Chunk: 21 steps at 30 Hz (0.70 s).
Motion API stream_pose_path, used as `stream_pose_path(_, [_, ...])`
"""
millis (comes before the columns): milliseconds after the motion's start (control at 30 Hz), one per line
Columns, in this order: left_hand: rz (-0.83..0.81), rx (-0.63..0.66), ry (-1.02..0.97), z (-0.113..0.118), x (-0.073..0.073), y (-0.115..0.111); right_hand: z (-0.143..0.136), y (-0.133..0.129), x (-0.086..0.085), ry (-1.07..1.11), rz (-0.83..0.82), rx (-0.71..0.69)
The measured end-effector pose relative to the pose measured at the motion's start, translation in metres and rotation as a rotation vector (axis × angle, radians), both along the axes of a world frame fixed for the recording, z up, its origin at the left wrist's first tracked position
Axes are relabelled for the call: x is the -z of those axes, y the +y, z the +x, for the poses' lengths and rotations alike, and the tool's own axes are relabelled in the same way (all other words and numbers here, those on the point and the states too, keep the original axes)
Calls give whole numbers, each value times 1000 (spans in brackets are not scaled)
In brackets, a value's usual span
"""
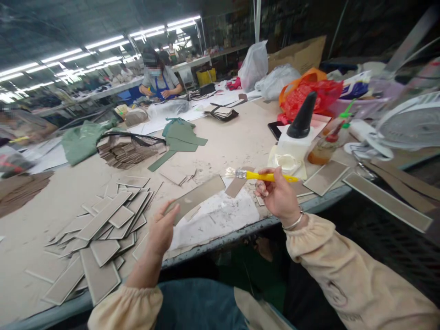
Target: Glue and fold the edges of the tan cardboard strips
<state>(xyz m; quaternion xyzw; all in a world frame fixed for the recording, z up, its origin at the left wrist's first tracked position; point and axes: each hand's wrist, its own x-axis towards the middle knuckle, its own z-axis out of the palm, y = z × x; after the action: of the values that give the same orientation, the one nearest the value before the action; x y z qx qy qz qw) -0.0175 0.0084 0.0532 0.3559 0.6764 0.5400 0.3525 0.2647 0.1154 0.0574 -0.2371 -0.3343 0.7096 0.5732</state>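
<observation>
In my right hand (277,192) is a paintbrush (252,174) with a yellow handle, its whitish bristles pointing left above the table. The fingers of my left hand (164,229) close on the near end of a long taupe strip (199,195), which slants away to the right over a white sheet (220,219) specked with dark bits. A smaller taupe piece (236,185) lies under the brush. Just beyond my right hand stands a white glue container (293,149) with a black cone on it and pale glue at its front opening.
Left lies a heap of pale-edged panels (103,229), with a tied bundle of brown pieces (127,149) and green pieces (184,135) behind. Bottles (325,145), a red bag (305,98) and a white fan (412,119) crowd the right. A co-worker (160,80) sits across.
</observation>
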Motion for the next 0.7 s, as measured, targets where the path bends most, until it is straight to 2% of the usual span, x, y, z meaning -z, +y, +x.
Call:
stream_pose_path(100, [34,22,324,36,23,20,-5,1,2,-24,26,-21])
stream_pose_path(200, [-41,278,658,74,44,32,-5,1,3,-97,58,-14])
stream_pose_path(267, [-97,440,868,92,52,36,-2,1,3,-146,67,-1])
stream_pose_path(400, [-170,577,1126,108,49,36,1,1,3,-173,60,11])
stream_pose_path(533, [-166,696,1111,99,39,28,0,3,2,-106,62,-18])
stream_pose_path(600, [-107,640,1055,85,37,24,0,2,2,-87,74,-21])
stream_pose_path(700, [15,336,1035,63,35,23,0,0,2,-95,89,-32])
